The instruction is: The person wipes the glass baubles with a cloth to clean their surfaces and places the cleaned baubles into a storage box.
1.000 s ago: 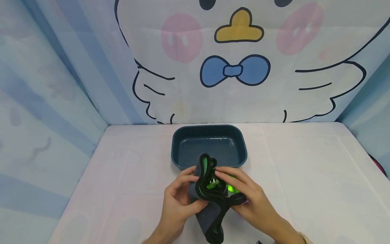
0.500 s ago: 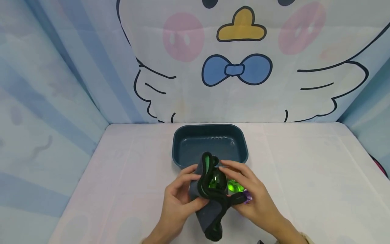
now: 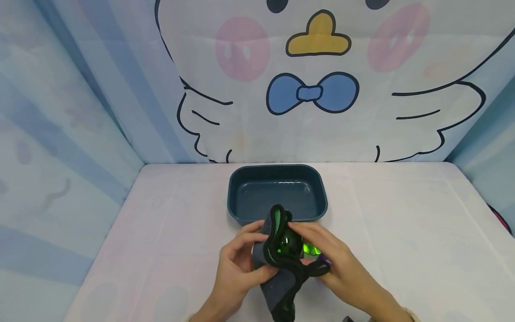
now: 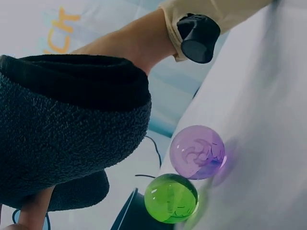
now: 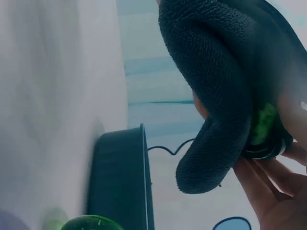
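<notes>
My left hand (image 3: 241,261) grips a folded dark grey towel (image 3: 273,286) from its left side, thumb across the near part. Within the towel's fold sits a clear dark green ball (image 3: 290,243). My right hand (image 3: 342,264) holds the ball from the right, its fingertips at the ball's far top edge; the thumb is partly hidden by a flap of towel. In the right wrist view the green ball (image 5: 263,125) shows between towel and fingers. On the table in the left wrist view, a light green ball (image 4: 171,198) lies beside a purple ball (image 4: 197,152).
A dark blue rectangular bin (image 3: 277,169) stands at the back middle of the table, just beyond the hands. Behind it hangs a printed cloth backdrop (image 3: 314,134). A small dark object (image 3: 348,319) shows at the bottom edge by the right wrist.
My right fingers spread off the ball half a second ago and lie on it again now. Both hands and the towel have shifted slightly right and toward the front.
</notes>
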### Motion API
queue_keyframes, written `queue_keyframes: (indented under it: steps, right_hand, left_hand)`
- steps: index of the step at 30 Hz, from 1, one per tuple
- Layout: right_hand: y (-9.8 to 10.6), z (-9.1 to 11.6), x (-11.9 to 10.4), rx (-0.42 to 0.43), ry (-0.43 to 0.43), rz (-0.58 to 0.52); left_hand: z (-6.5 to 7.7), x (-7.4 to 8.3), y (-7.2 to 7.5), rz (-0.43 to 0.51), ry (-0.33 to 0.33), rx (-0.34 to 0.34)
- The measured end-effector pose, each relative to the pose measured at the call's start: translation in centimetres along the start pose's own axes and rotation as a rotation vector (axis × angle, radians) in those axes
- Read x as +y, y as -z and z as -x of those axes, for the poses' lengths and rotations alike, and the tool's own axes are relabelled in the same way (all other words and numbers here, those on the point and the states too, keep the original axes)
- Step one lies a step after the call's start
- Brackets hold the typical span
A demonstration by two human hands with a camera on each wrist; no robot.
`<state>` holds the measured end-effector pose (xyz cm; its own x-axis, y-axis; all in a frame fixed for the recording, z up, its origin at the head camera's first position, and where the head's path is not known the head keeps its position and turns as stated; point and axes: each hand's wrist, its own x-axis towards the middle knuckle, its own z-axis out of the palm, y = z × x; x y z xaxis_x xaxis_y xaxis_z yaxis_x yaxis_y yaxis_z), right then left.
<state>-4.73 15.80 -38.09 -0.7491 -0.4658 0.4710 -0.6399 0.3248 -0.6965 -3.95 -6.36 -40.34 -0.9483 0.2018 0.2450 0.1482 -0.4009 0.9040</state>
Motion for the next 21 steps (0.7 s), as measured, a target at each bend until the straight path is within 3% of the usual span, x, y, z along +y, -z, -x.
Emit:
queue_keyframes:
  steps: [4, 9, 17, 21]
  right_hand:
    - [0.11, 0.19, -0.13, -0.063, -0.087, 0.030]
    - [-0.27, 0.12, 0.05, -0.025, -0.081, -0.010]
    - [-0.52, -0.08, 0.34, 0.088, 0.074, -0.025]
    - [-0.61, -0.17, 0.46, 0.093, 0.143, -0.011]
  left_hand:
    - [0.05, 0.00, 0.04, -0.011, -0.018, -0.004]
    - [-0.02, 0.03, -0.01, -0.006, -0.019, 0.002]
    - [-0.09, 0.18, -0.34, 0.024, 0.036, 0.041]
    - [-0.08, 0.14, -0.36, 0.028, 0.053, 0.042]
